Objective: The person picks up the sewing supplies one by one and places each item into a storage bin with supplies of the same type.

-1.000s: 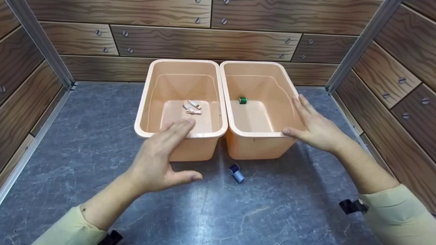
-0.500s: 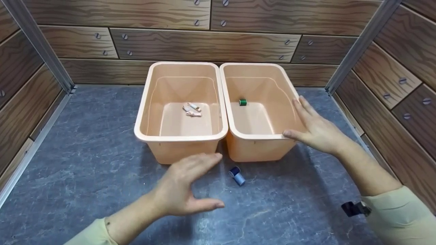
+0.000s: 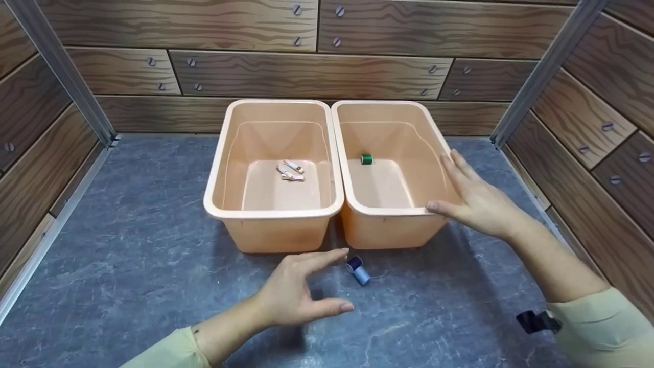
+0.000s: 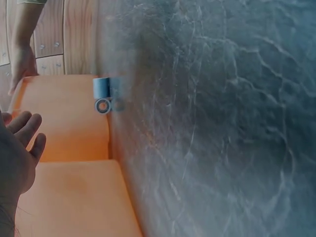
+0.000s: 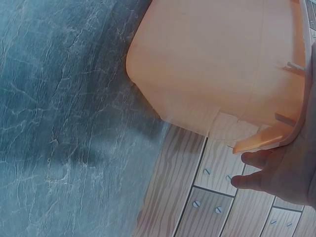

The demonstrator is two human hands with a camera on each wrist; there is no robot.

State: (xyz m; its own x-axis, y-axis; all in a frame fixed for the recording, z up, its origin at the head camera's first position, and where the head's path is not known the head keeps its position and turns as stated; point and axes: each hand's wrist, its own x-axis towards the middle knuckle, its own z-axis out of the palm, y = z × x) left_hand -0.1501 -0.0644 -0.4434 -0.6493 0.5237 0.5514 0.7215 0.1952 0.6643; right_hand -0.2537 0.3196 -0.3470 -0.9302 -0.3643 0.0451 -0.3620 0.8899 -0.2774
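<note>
My left hand (image 3: 292, 294) is just left of two thread spools on the table, thumb and fingers spread apart and holding nothing. The dark blue spool (image 3: 353, 263) touches the light blue spool (image 3: 361, 276); in the left wrist view the light blue spool (image 4: 101, 88) also shows. On the rim of the right peach bin (image 3: 388, 232) rests my right hand (image 3: 483, 207), its fingers extended along the right side and its thumb at the front corner. A green thread spool (image 3: 366, 159) lies inside that bin. Several small pale clip-like pieces (image 3: 292, 177) lie in the left peach bin (image 3: 276, 232).
The two bins stand side by side on the dark marbled table (image 3: 127, 245). Wood-patterned panels (image 3: 306, 74) close off the back and both sides, with metal posts (image 3: 536, 71) at the corners.
My left hand has moved from above the left bin's front rim down and right to beside the two blue spools. My right hand stays on the right bin's rim.
</note>
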